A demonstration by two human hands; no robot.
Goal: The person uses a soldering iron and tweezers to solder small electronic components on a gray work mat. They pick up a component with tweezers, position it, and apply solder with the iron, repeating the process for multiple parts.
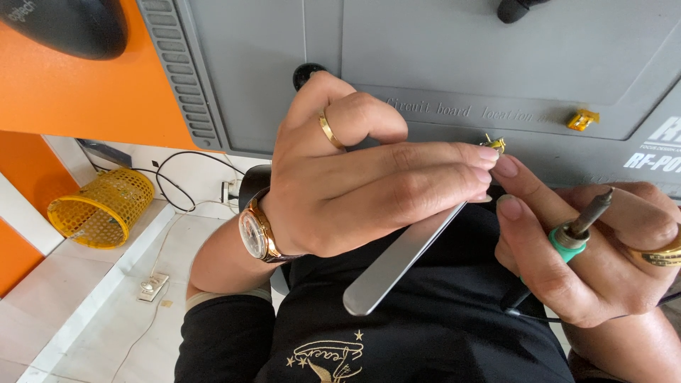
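Note:
My left hand is closed around silver metal tweezers, whose tips pinch a small gold-coloured component at the near edge of a grey work mat. It wears a gold ring and a wristwatch. My right hand holds a soldering iron with a green collar, its tip pointing up and to the right. Two right fingertips touch the left fingertips near the component.
A second small yellow component lies on the mat to the right. A black knob sits by the mat's left part. An orange desk top carries a black mouse. A yellow mesh basket and cables lie on the floor below.

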